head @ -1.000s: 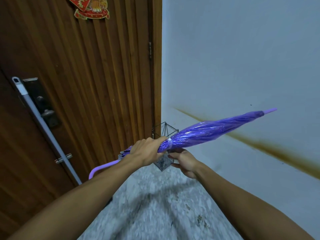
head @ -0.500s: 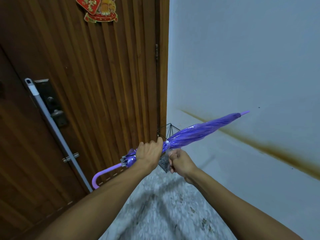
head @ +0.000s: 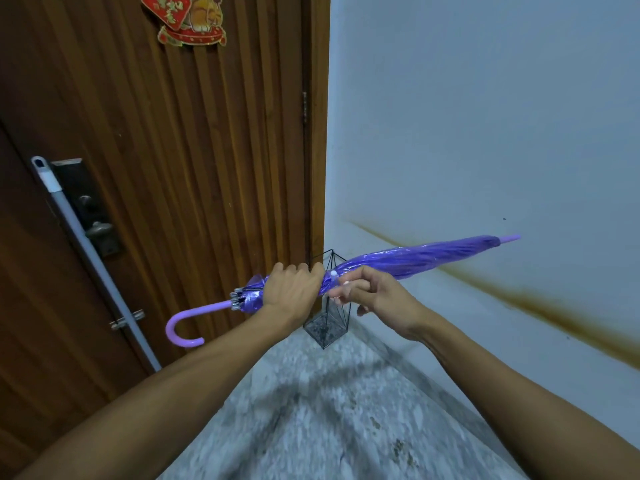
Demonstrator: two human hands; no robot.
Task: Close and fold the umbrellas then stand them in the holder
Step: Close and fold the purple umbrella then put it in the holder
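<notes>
- Head view: we hold a purple umbrella (head: 408, 259) folded shut and lying nearly level in front of us, its pale tip pointing right toward the wall (head: 485, 116) and its curved lilac handle (head: 183, 327) hanging at the left.
- Our left hand (head: 294, 289) wraps around the bunched fabric close to the rib ends, fingers curled over the top and gripping the umbrella.
- Our right hand (head: 374, 292) sits just right of the left one, under the canopy; its thumb and forefinger pinch the small strap with a white snap (head: 333, 273) that circles the fabric, while the other fingers (head: 363, 310) hang loosely curled below.
- A black wire holder (head: 325, 327) stands on the floor (head: 329, 410) in the corner where the wooden door (head: 173, 168) meets the wall, directly behind and below our hands; the umbrella is above it, not in it.
- A grey pole (head: 93, 258) leans against the door by the lock plate (head: 86, 202), well left of the umbrella handle.
- A red paper decoration (head: 187, 19) is stuck high on the door.
- A brown stain (head: 540, 306) runs along the wall, passing behind the umbrella.
</notes>
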